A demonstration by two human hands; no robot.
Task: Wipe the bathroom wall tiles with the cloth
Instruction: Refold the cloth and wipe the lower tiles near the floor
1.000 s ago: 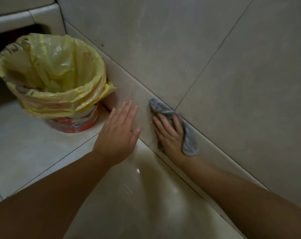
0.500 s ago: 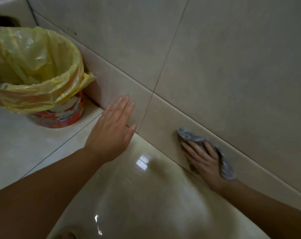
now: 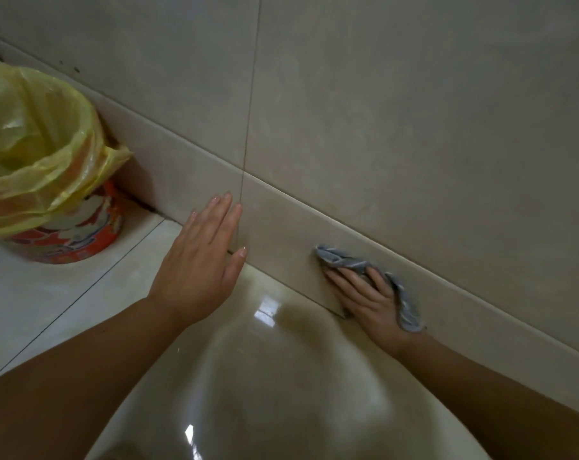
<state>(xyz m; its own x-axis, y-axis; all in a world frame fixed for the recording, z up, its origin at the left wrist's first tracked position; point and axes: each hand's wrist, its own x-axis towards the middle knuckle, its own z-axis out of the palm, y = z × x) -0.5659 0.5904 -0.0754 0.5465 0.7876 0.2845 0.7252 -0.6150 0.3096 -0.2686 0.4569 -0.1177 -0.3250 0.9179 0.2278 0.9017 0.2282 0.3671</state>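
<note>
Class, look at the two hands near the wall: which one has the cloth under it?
The right hand, which presses the grey cloth flat against the low wall tile. The left hand is bare, fingers straight, nearer the bin.

A tiled household bathroom: large beige glazed wall tiles with thin grout lines rise above the left fingers, which lie on a low skirting row; glossy floor tiles, mirroring bright light, spread below them; well left of them stands a printed red tub lined with a yellow plastic bag
</note>
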